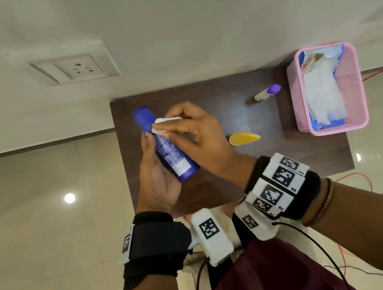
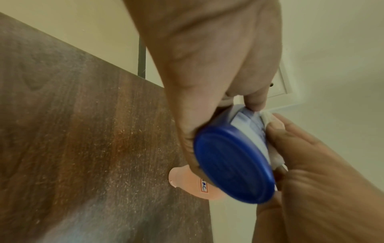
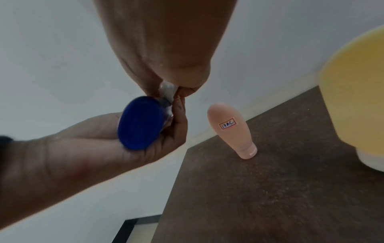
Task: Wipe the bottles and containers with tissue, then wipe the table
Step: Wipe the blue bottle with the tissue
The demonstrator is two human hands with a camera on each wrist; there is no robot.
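My left hand (image 1: 152, 154) grips a blue bottle (image 1: 171, 156) by its lower body and holds it tilted above the table's left edge. My right hand (image 1: 180, 127) pinches a folded white tissue (image 1: 167, 120) and presses it on the bottle just below the blue cap. In the left wrist view the bottle's round blue base (image 2: 232, 164) faces the camera, with the tissue (image 2: 268, 119) behind it. The right wrist view shows the right hand's fingertips (image 3: 187, 88) pinching the tissue (image 3: 166, 89) over the bottle (image 3: 141, 123).
The dark wooden table (image 1: 255, 174) carries a yellow bottle (image 1: 244, 138), a small purple-capped bottle (image 1: 267, 92) and a pink basket (image 1: 361, 112) with a tissue pack at the right. A peach bottle (image 3: 230, 129) with a sticker stands near the left edge.
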